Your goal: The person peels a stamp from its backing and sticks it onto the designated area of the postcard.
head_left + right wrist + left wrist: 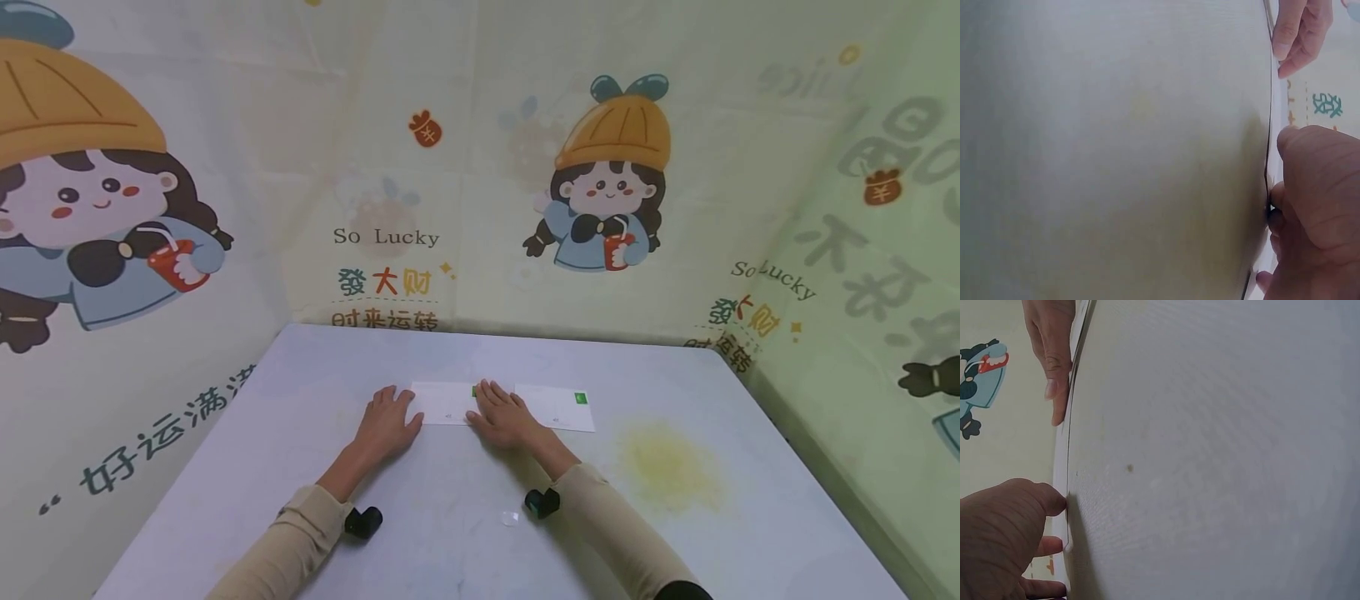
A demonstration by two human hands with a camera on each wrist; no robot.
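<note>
Two flat white envelope-like papers lie side by side on the table [465,467]. On the left paper [442,400], a green patch at its upper right is partly covered by my right hand [506,417]. A similar green square [581,398] marks the right paper [558,415]. My right hand rests palm down across the middle, fingers straight, hiding where the two papers meet. At the left paper's left end, my left hand [388,425] touches the edge with thumb and fingers spread. The left wrist view shows that hand's thumb [1050,497] right at the paper's near edge.
A small clear square [510,518] lies on the table nearer to me. Right of the papers is a yellow stain [667,462]. Printed cloth walls [480,192] stand behind and beside the table. Black wrist cameras [363,523] sit at both cuffs.
</note>
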